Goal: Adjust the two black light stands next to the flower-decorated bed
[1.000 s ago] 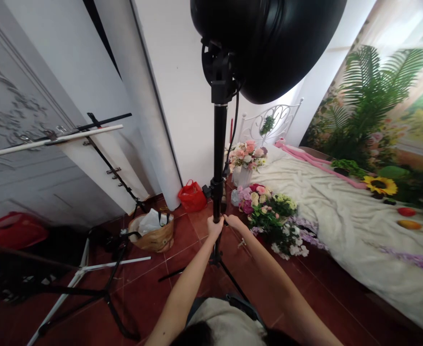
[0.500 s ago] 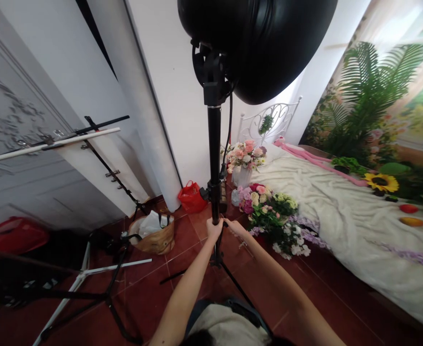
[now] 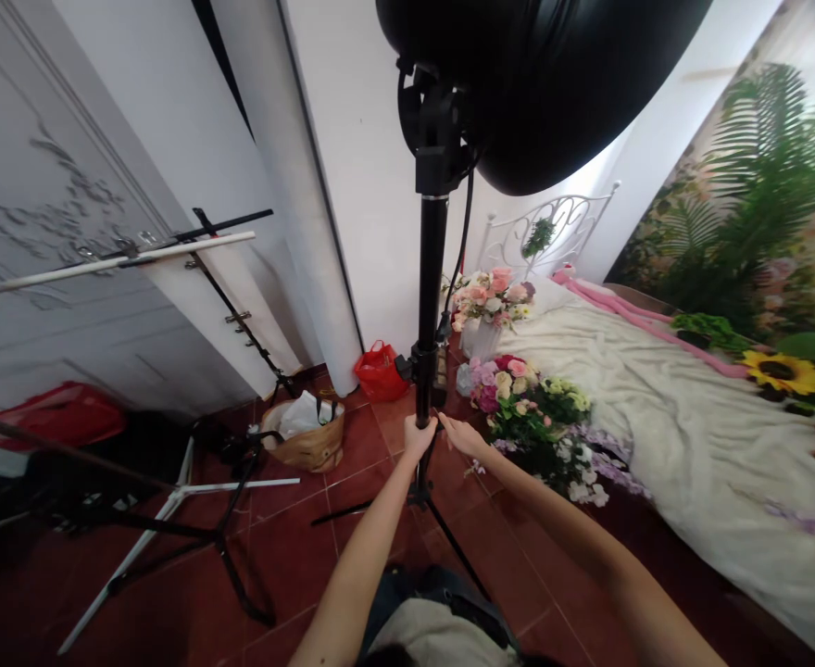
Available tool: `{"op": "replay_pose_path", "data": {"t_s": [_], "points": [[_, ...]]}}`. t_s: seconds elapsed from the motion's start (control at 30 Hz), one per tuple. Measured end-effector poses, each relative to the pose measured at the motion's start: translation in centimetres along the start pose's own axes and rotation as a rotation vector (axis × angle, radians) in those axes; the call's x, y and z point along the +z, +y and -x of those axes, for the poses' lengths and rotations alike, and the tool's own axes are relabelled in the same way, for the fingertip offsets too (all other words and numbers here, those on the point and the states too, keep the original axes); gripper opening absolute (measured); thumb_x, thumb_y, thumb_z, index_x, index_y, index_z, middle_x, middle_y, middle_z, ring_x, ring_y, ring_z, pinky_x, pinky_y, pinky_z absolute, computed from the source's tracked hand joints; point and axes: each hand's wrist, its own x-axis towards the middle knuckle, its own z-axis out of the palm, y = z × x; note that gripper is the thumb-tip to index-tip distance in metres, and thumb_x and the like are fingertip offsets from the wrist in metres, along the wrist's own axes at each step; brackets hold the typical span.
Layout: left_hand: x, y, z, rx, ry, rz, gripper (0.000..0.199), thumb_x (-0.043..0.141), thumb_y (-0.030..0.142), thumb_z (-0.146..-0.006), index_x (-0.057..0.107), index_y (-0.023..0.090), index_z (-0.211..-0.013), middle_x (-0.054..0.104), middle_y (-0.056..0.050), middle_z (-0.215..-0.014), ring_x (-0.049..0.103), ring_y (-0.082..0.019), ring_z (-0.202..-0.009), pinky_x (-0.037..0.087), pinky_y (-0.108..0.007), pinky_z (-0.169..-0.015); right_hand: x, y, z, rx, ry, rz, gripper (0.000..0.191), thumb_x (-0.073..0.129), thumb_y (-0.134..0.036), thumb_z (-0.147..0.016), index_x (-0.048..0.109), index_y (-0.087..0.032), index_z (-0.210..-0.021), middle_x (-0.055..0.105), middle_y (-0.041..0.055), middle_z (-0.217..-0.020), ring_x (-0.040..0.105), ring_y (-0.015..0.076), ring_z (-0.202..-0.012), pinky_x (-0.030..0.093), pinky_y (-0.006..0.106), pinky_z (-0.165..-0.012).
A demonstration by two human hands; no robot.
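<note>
In front of me stands a black light stand (image 3: 433, 269) with a large black softbox (image 3: 539, 83) on its top. My left hand (image 3: 420, 437) is wrapped round the pole below the upper collar. At the right side of the pole, my right hand (image 3: 460, 435) has its fingers closed on a small dark knob (image 3: 439, 424), mostly hidden by the fingertips. A cable (image 3: 466, 241) hangs down beside the pole from the light. The stand's legs spread on the tiled floor below my hands.
Bunches of artificial flowers (image 3: 532, 398) lie right of the stand, beside a bed with a cream cover (image 3: 658, 417). A woven basket (image 3: 310, 449) and a red bag (image 3: 381, 372) sit on the floor left of it. Other stand legs (image 3: 171, 505) spread at the left.
The view has swung slightly, so the surroundings sit further right. Both hands stay at the pole; the right hand's fingers look a little lifted compared with before.
</note>
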Motion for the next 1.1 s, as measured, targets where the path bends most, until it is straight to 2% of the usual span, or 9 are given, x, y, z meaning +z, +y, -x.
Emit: {"op": "replay_pose_path", "data": {"t_s": [0.17,0.37,0.47,0.63,0.73,0.8,0.97,1.03,1.1], "points": [[-0.1,0.0,0.1,-0.030,-0.016,0.000,0.023,0.063,0.029,-0.058,0.048,0.015,-0.047,0.046,0.004,-0.046,0.042,-0.007,-0.044,0.033,-0.019,-0.044,0.9,1.7,0.8,-0.280,0.175,0.420,0.034,0.028,-0.042,-0.092,0.056,-0.023,-0.098,0.062,0.0076,-0.100,0.058,0.0207,-0.096,0.041,0.029,-0.081],[0.2,-0.5,-0.1,-0.011,-0.033,-0.042,0.022,0.059,0.026,-0.062,0.047,0.016,-0.047,0.045,0.004,-0.044,0.043,-0.007,-0.042,0.033,-0.019,-0.044,1.4,3.7,-1.5,-0.406,0.128,0.300,0.038,0.026,-0.038,-0.091,0.059,-0.019,-0.094,0.061,0.0087,-0.099,0.057,0.0204,-0.096,0.041,0.030,-0.087],[0.6,-0.7,0.0,-0.026,-0.008,-0.028,0.023,0.060,0.028,-0.064,0.048,0.015,-0.049,0.046,0.004,-0.044,0.044,-0.008,-0.042,0.034,-0.019,-0.044,1.7,3.5,-2.0,-0.232,0.135,0.194,0.043,0.027,-0.042,-0.090,0.060,-0.018,-0.078,0.063,0.0078,-0.078,0.059,0.0198,-0.080,0.044,0.028,-0.075],[0.8,-0.6,1.0,-0.070,0.079,0.026,0.028,0.065,0.039,-0.063,0.054,0.014,-0.056,0.052,0.002,-0.051,0.049,-0.009,-0.047,0.038,-0.020,-0.047,0.0,1.5,-2.7,0.195,-0.211,-0.123,0.040,0.041,-0.051,-0.085,0.055,-0.017,-0.069,0.048,-0.0012,-0.046,0.042,0.0087,-0.039,0.030,0.018,-0.038],[0.5,-0.2,2.0,-0.031,0.076,0.077,0.031,0.066,0.043,-0.063,0.060,0.013,-0.070,0.060,-0.001,-0.063,0.055,-0.012,-0.058,0.043,-0.022,-0.055,-1.2,0.1,-3.0,0.378,-0.392,-0.304,0.040,0.041,-0.050,-0.086,0.048,-0.017,-0.064,0.035,-0.0074,-0.038,0.022,0.0039,-0.029,0.019,0.015,-0.031],[0.0,0.0,2.9,0.035,0.053,0.097,0.032,0.065,0.042,-0.066,0.062,0.014,-0.080,0.064,-0.004,-0.075,0.059,-0.014,-0.069,0.047,-0.025,-0.066,-1.3,-0.7,-2.5,0.454,-0.423,-0.423,0.039,0.043,-0.048,-0.086,0.045,-0.017,-0.062,0.031,-0.0093,-0.037,0.018,0.0030,-0.029,0.016,0.014,-0.030],[-2.8,-0.9,7.1,0.097,0.060,0.146,0.044,0.066,0.033,-0.067,0.057,0.018,-0.107,0.062,-0.009,-0.110,0.058,-0.017,-0.101,0.043,-0.031,-0.090,2.5,-0.6,3.2,0.330,-0.046,-0.540,0.045,0.034,-0.052,-0.087,0.038,-0.019,-0.058,0.038,-0.0060,-0.038,0.028,0.0032,-0.029,0.017,0.014,-0.030],[-5.2,-2.3,10.4,-0.043,-0.032,0.149,0.039,0.063,0.034,-0.070,0.058,0.016,-0.104,0.064,-0.010,-0.104,0.061,-0.017,-0.095,0.046,-0.033,-0.087,5.3,1.0,7.5,0.309,0.071,-0.603,0.044,0.037,-0.050,-0.086,0.040,-0.018,-0.056,0.045,-0.0033,-0.041,0.036,0.0043,-0.031,0.023,0.015,-0.032],[-8.0,-4.4,14.5,-0.261,-0.199,0.089,0.031,0.058,0.037,-0.074,0.062,0.012,-0.092,0.068,-0.010,-0.086,0.064,-0.016,-0.077,0.049,-0.033,-0.077,8.5,3.6,12.9,0.354,0.065,-0.660,0.039,0.044,-0.046,-0.084,0.043,-0.018,-0.057,0.051,-0.0021,-0.045,0.041,0.0052,-0.033,0.028,0.016,-0.034]]}}
